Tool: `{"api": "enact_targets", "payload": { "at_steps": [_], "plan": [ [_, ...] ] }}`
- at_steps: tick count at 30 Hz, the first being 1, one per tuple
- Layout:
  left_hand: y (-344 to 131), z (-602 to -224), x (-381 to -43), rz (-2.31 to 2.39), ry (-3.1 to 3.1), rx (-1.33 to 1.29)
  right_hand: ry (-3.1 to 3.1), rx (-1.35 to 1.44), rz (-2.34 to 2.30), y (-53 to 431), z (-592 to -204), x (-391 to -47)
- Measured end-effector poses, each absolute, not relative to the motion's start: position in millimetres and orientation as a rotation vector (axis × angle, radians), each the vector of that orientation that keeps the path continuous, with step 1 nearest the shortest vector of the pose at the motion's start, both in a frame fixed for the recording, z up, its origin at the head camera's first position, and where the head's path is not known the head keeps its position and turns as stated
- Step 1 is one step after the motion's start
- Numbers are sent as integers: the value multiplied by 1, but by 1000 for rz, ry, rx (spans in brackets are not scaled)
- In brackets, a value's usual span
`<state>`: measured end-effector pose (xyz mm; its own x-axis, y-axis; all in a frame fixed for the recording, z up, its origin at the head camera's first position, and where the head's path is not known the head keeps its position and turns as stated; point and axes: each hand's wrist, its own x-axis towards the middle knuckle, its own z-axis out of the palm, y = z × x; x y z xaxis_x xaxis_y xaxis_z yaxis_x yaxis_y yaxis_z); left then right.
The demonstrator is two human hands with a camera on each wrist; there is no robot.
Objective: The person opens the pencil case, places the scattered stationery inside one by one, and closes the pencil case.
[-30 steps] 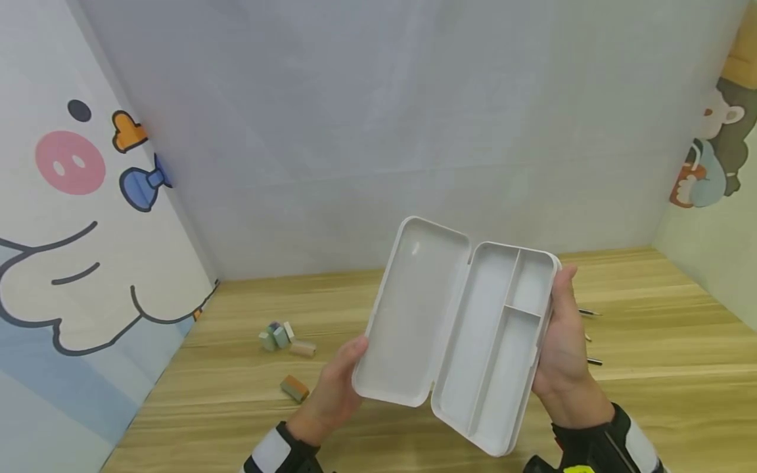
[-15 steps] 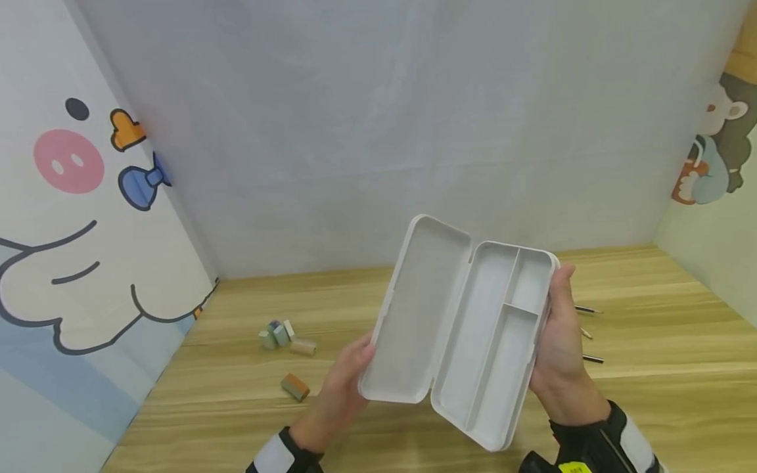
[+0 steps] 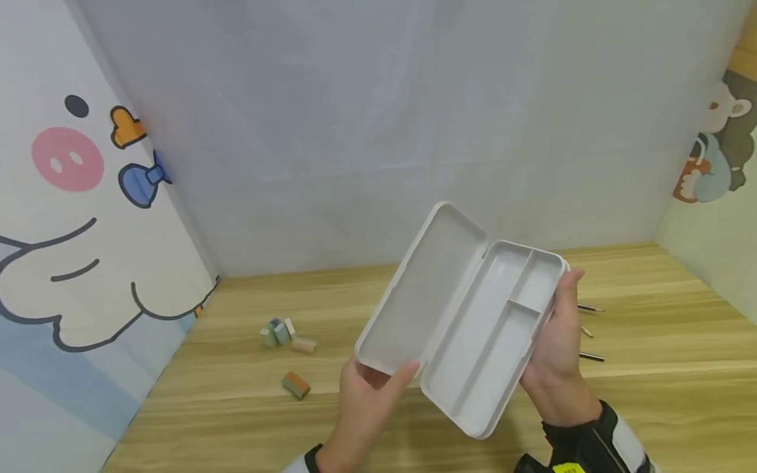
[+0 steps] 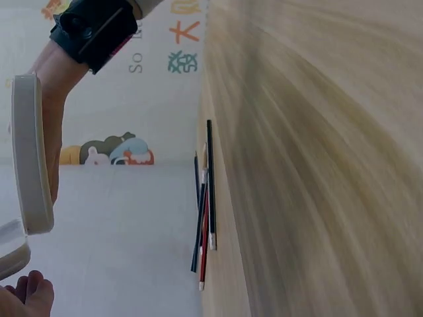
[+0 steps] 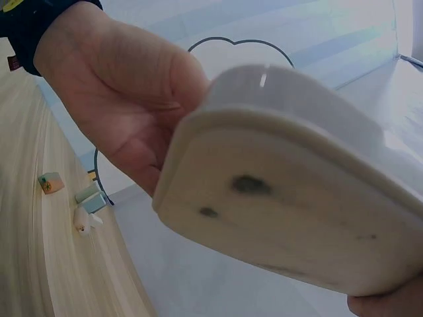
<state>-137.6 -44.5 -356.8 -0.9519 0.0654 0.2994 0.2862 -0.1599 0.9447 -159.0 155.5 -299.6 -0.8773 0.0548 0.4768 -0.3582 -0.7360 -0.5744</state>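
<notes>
A white plastic pencil case is held up above the table, unfolded and tilted. Its divided tray is bare, and its lid is swung out to the left. My left hand grips the lid's lower corner, thumb on the inner face near the hinge and fingers behind. Along the tray's right edge, my right hand supports the case, with the thumb upright at the side; its other fingers are hidden behind. Dark smudges mark the case's underside in the right wrist view.
Several small blocks, kind unclear, sit at the left of the wooden table. One orange-and-green block lies nearer. Several pencils lie on the right, partly hidden by my right hand in the head view. Printed cloth walls surround the table.
My left hand has shifted from the lid's left edge to its lower corner, thumb now near the hinge. The lid has tipped up to the right, and the case has turned clockwise.
</notes>
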Motion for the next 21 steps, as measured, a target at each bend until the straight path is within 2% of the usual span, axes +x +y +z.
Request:
{"api": "enact_targets", "payload": {
  "at_steps": [7,21],
  "plan": [
    [-32,-355,-138,-2301,-1800,-275,-1123,413,2629,147,-299,-154],
    [-22,-351,-143,-2296,-1837,-16,-1032,327,2610,138,-304,-152]
  ]
}}
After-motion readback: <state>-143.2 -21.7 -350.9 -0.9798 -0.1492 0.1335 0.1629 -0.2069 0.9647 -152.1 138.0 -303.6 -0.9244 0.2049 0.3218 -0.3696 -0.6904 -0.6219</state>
